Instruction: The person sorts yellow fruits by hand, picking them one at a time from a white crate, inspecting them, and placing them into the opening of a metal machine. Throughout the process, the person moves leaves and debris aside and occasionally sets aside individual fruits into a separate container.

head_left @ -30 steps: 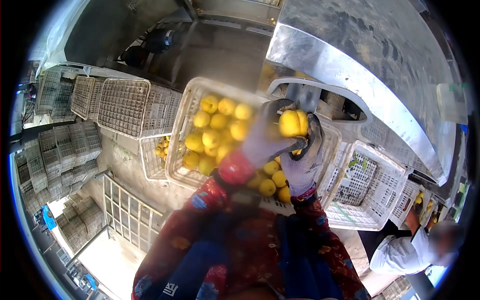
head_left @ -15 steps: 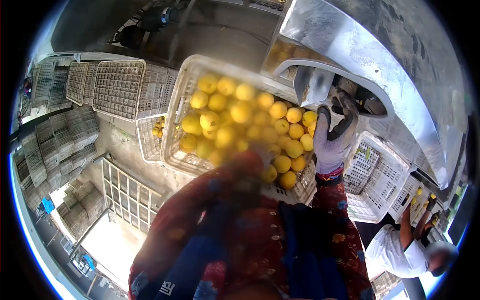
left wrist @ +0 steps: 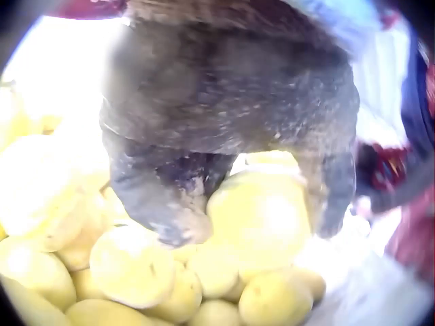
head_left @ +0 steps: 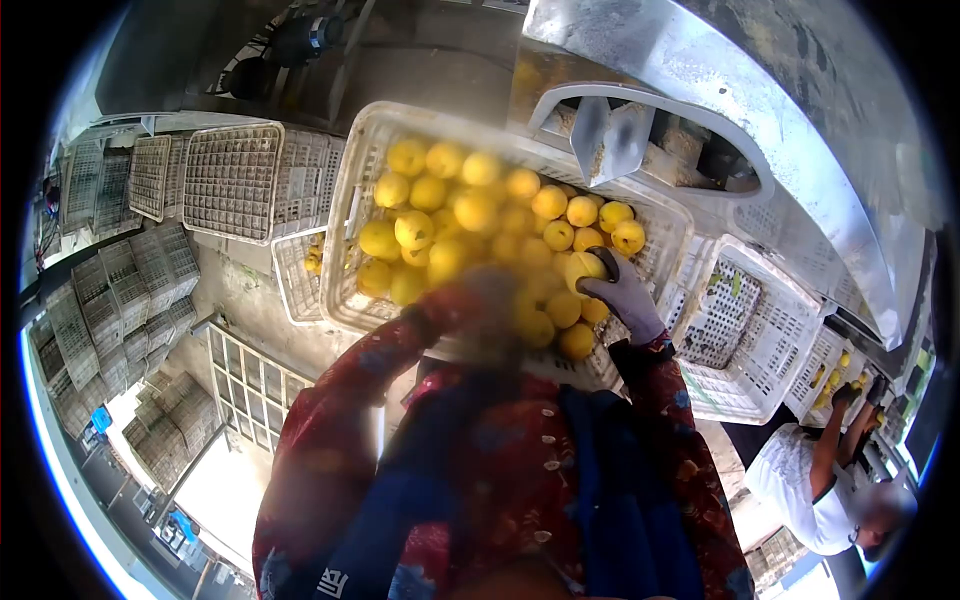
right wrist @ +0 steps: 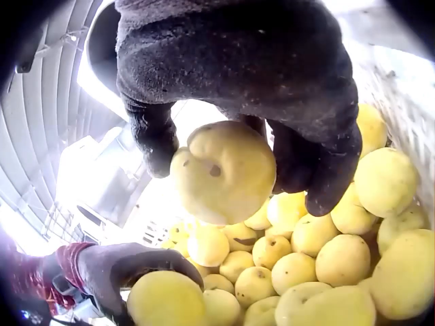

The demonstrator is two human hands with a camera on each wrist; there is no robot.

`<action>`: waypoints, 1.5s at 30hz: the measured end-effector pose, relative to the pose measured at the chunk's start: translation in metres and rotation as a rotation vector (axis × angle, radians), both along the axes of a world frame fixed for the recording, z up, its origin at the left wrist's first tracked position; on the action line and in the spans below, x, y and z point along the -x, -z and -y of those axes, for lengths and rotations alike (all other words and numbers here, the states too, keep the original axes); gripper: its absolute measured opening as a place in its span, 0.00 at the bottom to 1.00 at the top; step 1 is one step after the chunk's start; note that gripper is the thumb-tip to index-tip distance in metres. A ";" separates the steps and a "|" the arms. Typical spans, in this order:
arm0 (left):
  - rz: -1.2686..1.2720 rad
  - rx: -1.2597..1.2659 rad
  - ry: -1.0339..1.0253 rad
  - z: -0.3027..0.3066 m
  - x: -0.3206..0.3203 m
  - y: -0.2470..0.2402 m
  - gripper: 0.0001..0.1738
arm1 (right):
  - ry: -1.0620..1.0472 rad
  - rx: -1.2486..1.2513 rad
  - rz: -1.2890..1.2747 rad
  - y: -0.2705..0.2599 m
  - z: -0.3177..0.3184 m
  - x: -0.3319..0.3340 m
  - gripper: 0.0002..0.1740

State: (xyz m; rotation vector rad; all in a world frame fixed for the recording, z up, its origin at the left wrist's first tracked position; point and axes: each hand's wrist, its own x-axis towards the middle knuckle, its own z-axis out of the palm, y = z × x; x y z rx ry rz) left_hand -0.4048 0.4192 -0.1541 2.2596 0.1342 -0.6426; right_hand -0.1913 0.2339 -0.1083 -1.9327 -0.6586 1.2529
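In the head view, my gloved right hand [head_left: 630, 295] is over the right part of a white plastic crate [head_left: 345, 215] of yellow peaches, gripping one peach [head_left: 585, 268]. The right wrist view shows this peach [right wrist: 224, 173], cleft and dark-spotted, between dark glove fingertips [right wrist: 160, 153]. My left hand [head_left: 480, 290] is blurred at the crate's near side in the head view. Seen from the left wrist, its dark gloved fingers [left wrist: 333, 197] curl round a large peach [left wrist: 262, 214] above other peaches. That hand [right wrist: 129, 272] also shows at lower left in the right wrist view.
A metal machine [head_left: 730, 90] with an angled chute [head_left: 610, 135] stands behind the crate's right end. Another white crate [head_left: 750, 330] sits to the right, and stacked crates [head_left: 235, 180] stand left. A person in white [head_left: 800, 480] works at lower right.
The hands were together at a peach, then parted. The right hand went to the machine's chute and came back over the crate, now gripping a peach; the left moved down to the crate's near side.
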 end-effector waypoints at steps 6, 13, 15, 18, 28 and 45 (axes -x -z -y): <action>0.007 1.399 -0.967 -0.020 0.004 -0.070 0.47 | 0.220 -0.240 -0.237 -0.080 -0.024 0.031 0.42; 0.241 1.413 -0.822 -0.010 -0.001 -0.081 0.46 | 0.359 -0.487 0.134 -0.106 -0.026 0.070 0.47; 0.371 1.254 -0.765 -0.013 -0.002 -0.076 0.45 | 0.441 -0.535 0.211 -0.114 -0.034 0.079 0.43; 0.363 1.071 -0.820 -0.029 -0.002 -0.080 0.44 | 0.439 -0.487 0.398 -0.119 -0.052 0.068 0.40; 0.601 1.230 -1.117 -0.035 -0.050 -0.123 0.11 | 0.492 -0.167 1.072 -0.115 -0.167 -0.034 0.37; 0.610 0.832 -0.974 -0.035 -0.101 -0.149 0.25 | 0.338 -0.547 0.994 -0.122 -0.118 0.029 0.41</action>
